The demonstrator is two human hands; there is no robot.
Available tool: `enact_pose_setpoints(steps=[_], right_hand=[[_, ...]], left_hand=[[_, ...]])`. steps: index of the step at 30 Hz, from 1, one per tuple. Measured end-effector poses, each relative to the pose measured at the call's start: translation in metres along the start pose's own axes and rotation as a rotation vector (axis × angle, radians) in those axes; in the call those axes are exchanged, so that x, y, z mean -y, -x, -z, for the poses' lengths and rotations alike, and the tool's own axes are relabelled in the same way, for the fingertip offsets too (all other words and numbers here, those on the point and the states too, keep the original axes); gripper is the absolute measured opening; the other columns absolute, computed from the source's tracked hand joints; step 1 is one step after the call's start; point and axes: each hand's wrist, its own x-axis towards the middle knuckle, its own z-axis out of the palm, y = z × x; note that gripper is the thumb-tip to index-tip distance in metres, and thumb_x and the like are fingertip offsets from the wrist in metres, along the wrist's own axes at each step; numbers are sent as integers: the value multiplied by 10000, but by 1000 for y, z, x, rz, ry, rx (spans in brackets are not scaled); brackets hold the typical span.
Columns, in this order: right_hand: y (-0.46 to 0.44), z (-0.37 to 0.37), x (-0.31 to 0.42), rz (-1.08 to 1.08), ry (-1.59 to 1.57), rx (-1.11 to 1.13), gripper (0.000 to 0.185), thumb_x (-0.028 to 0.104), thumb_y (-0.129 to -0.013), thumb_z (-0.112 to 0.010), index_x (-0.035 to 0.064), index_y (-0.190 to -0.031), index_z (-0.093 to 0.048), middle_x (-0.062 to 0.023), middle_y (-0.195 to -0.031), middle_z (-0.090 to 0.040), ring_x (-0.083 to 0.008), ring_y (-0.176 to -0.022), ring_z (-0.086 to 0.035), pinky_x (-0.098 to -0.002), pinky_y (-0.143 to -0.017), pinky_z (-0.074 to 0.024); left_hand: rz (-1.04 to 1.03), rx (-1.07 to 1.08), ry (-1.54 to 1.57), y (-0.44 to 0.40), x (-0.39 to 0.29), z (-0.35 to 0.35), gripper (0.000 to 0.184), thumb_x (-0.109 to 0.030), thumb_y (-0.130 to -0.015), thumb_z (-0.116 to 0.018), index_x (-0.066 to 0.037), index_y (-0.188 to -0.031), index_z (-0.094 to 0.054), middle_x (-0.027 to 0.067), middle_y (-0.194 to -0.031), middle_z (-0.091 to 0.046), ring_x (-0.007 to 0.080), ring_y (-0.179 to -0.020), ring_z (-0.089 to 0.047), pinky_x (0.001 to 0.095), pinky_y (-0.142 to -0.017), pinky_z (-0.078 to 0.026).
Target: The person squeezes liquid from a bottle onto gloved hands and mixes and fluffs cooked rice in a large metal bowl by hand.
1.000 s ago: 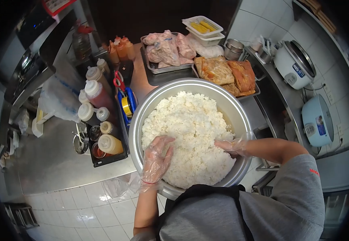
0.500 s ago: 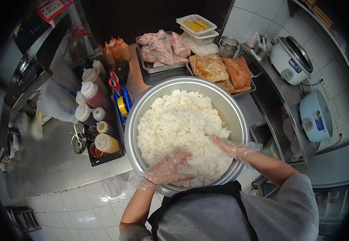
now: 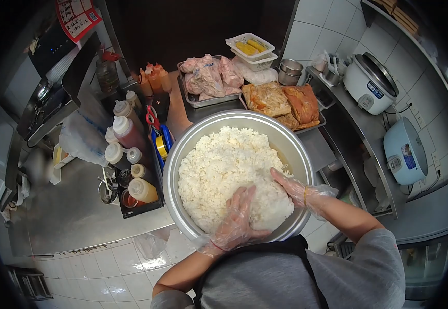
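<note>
White cooked rice point(image 3: 224, 175) is heaped in a large round metal pot point(image 3: 175, 203) right in front of me. My left hand point(image 3: 237, 219), in a clear plastic glove, rests on the near part of the rice with its fingers spread. At the right side of the heap is my right hand point(image 3: 291, 188), also gloved, its fingers stretched out along the rice's edge. A little liquid shows between the rice and the pot's right wall. Neither hand grips anything that I can make out.
Left of the pot, a black tray holds squeeze bottles point(image 3: 123, 131), beside a blue tape dispenser point(image 3: 161, 141). Behind stand bagged raw meat point(image 3: 208, 77), a tray of browned slabs point(image 3: 301, 105) and a white basket point(image 3: 252, 46). Rice cookers point(image 3: 371, 82) line the right counter.
My left hand has moved right across the near rice, its fingers now pointing farther up. My right hand stays at the right edge, slightly shifted. The whole view has tilted a little.
</note>
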Motion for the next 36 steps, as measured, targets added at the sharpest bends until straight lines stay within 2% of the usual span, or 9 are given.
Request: enact_pose_setpoints(steps=[7, 10, 13, 19, 22, 26, 30, 34, 36], right_hand=[[0, -45, 58, 123, 1005, -300, 940, 780, -837, -354, 18, -1379, -449, -262, -1406, -413, -407, -1299, -407, -442, -1061, -367], [-10, -56, 79, 139, 1085, -139, 990, 700, -798, -536, -58, -1404, -338, -306, -1371, -426, -377, -1274, -451, -392, -1057, -382], [-7, -62, 96, 86, 1026, 65, 1105, 647, -719, -684, -115, -1406, -271, -333, -1356, -424, -390, -1276, -442, -368, -1082, -349], [-20, -40, 54, 263, 1223, -25, 1281, 498, -503, -879, -35, -1447, -197, -338, -1278, -467, -361, -1214, -501, -406, -1022, -404], [-23, -35, 32, 373, 1575, -244, 1152, 367, -559, -878, 17, -1448, -234, -285, -1247, -487, -354, -1200, -502, -418, -1010, -409], [-71, -1, -21, 916, 1030, -216, 897, 208, -690, -798, 102, -1432, -305, -209, -1265, -493, -333, -1205, -498, -406, -1010, -407], [-87, 4, -26, 853, 604, -60, 689, 156, -740, -743, 109, -1354, -434, -160, -1179, -578, -315, -1135, -558, -378, -964, -445], [-91, 9, -25, 874, 727, -224, 592, 196, -724, -741, 90, -1265, -527, -132, -1124, -635, -294, -1045, -617, -363, -900, -492], [-85, -1, -18, 501, 1034, -395, 592, 222, -713, -743, 84, -1250, -536, -131, -1159, -628, -294, -1044, -618, -376, -895, -497]], left_hand=[[18, -279, 268, -10, 19, -5, 1164, -234, -633, -866, -75, -1496, -101, 233, -1385, -307, 366, -1274, -390, 442, -1068, -368], [153, -225, 953, -11, 25, 9, 1203, -105, -638, -859, -108, -1509, -29, 183, -1362, -402, 298, -1239, -464, 400, -1044, -410], [252, -129, 923, -14, 43, 26, 1202, -20, -660, -830, -143, -1514, 7, 146, -1359, -471, 240, -1226, -497, 382, -1028, -432], [212, -3, 952, -31, 59, 22, 1190, -73, -661, -840, -137, -1520, -18, 136, -1407, -441, 254, -1270, -460, 357, -1068, -387], [120, 92, 737, -37, 54, 9, 1176, -139, -688, -832, -126, -1523, -4, 136, -1454, -381, 266, -1326, -390, 372, -1114, -317], [69, 130, 476, -44, 57, -1, 1089, -217, -758, -783, -98, -1520, -14, 137, -1500, -303, 281, -1381, -298, 362, -1168, -187], [-145, 216, -172, -71, 72, -2, 918, -341, -823, -717, -70, -1503, -163, 118, -1493, -328, 275, -1368, -323, 343, -1169, -174], [145, 212, 257, -77, 59, 2, 761, -430, -870, -637, -66, -1452, -308, 126, -1475, -364, 270, -1366, -323, 352, -1164, -179], [265, 201, 446, -79, 56, 7, 689, -410, -883, -630, -67, -1421, -371, 135, -1452, -399, 265, -1364, -324, 355, -1163, -176]])
